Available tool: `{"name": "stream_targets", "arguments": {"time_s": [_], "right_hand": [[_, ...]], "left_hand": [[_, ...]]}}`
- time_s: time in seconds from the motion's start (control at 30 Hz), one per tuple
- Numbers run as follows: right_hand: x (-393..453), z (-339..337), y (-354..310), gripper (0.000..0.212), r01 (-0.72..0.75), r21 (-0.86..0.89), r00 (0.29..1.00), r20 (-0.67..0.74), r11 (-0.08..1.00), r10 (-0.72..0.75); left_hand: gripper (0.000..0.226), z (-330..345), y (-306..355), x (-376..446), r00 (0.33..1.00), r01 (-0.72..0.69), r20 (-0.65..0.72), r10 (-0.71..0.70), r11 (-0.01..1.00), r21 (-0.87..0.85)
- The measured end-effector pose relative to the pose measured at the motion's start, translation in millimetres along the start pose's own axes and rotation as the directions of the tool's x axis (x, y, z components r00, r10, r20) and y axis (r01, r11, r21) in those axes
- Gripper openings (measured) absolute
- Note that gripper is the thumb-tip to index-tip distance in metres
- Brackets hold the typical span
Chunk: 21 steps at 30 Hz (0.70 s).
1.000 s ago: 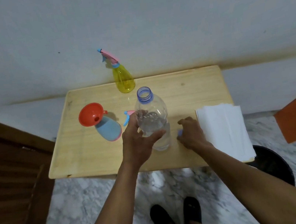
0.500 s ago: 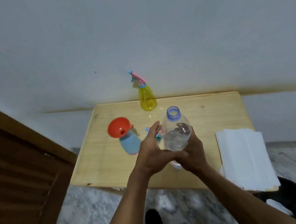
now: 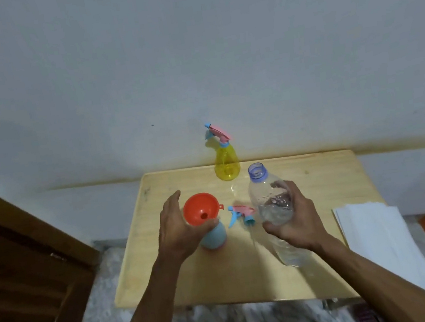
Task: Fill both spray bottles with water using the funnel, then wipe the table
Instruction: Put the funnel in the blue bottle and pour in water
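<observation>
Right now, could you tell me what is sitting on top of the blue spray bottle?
The orange funnel sits in the blue spray bottle. The left hand covers the neck, so its seating there is hidden.

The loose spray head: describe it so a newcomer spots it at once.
On the wooden table, look between the orange funnel and the clear water bottle. The loose spray head lies flat there, pink with blue trigger and collar, attached to no bottle.
</observation>
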State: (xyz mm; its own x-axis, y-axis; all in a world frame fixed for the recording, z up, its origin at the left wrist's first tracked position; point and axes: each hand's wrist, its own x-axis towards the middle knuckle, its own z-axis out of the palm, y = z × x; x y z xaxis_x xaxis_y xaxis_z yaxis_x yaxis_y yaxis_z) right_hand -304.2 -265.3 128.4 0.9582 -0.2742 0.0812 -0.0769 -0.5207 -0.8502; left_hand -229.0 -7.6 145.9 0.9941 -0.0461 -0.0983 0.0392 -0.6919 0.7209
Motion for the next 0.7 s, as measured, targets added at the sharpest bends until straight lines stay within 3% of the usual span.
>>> {"name": "stream_targets", "arguments": {"time_s": [0.2, 0.37, 0.7], "right_hand": [[20, -2, -28, 0.085, 0.103, -0.327, 0.988, 0.146, 0.939, -0.058], [41, -7, -45, 0.09, 0.24, -0.595, 0.936, 0.351, 0.767, -0.021], [69, -6, -47, 0.092, 0.357, -0.769, 0.878, 0.47, 0.531, 0.089]], "left_hand": [[0.118, 1, -21, 18, 0.988, -0.03, 0.145, 0.048, 0.992, -0.125], [0.116, 0, -26, 23, 0.983, -0.085, 0.146, 0.108, 0.984, -0.154], [0.093, 1, -28, 33, 0.984, -0.064, 0.15, 0.095, 0.977, -0.202]]}}
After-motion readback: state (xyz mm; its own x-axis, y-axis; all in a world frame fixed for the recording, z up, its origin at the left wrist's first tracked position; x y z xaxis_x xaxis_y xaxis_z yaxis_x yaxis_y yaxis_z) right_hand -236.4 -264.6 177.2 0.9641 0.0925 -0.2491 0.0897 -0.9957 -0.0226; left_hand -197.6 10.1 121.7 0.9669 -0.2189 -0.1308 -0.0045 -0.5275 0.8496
